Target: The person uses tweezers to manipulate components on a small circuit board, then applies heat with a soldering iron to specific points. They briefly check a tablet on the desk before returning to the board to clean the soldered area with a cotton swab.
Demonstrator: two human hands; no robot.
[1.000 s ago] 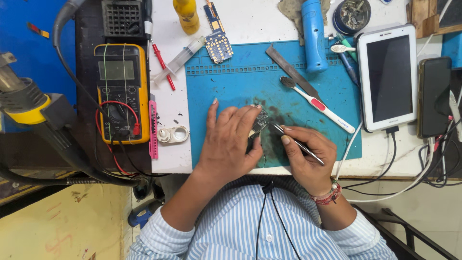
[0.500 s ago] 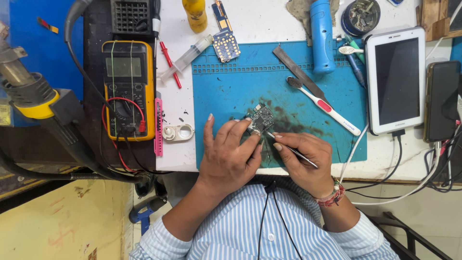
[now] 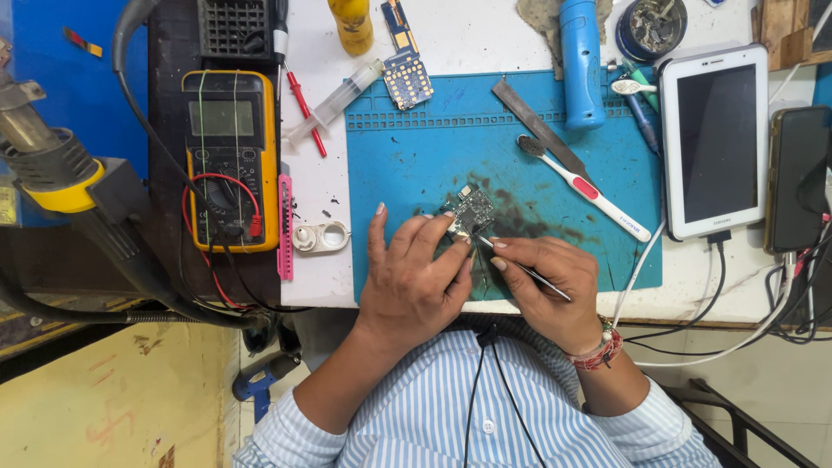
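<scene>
From the head camera, the left hand (image 3: 414, 279) lay on the blue mat (image 3: 416, 165), its fingers pinched on the edge of a small circuit board (image 3: 472, 211) that sat on the mat near the middle of the frame. The right hand (image 3: 548, 288), at four o'clock from the board, gripped thin tweezers (image 3: 524, 270), fingers closed around them, with the tip pointing toward the board's lower edge. Dark smudges stained the mat around the board.

At two o'clock from the board lay a white toothbrush (image 3: 582, 186) with a red grip, and just above it a flat metal blade (image 3: 539, 130). A blue cylinder-shaped tool (image 3: 581, 65) stood at one o'clock. At three o'clock, off the mat, rested a white tablet (image 3: 715, 143) with a dark screen, and a dark phone (image 3: 796, 178) beside it. At eleven o'clock lay a second small board (image 3: 403, 74) and a clear syringe (image 3: 334, 102). At nine o'clock sat a yellow meter (image 3: 230, 160) with red and black leads, a pink strip (image 3: 284, 227) just beside it, and a small white plastic part (image 3: 321, 236) between the strip and the mat. A hot-air nozzle (image 3: 39, 152) with a yellow ring filled the far left.
</scene>
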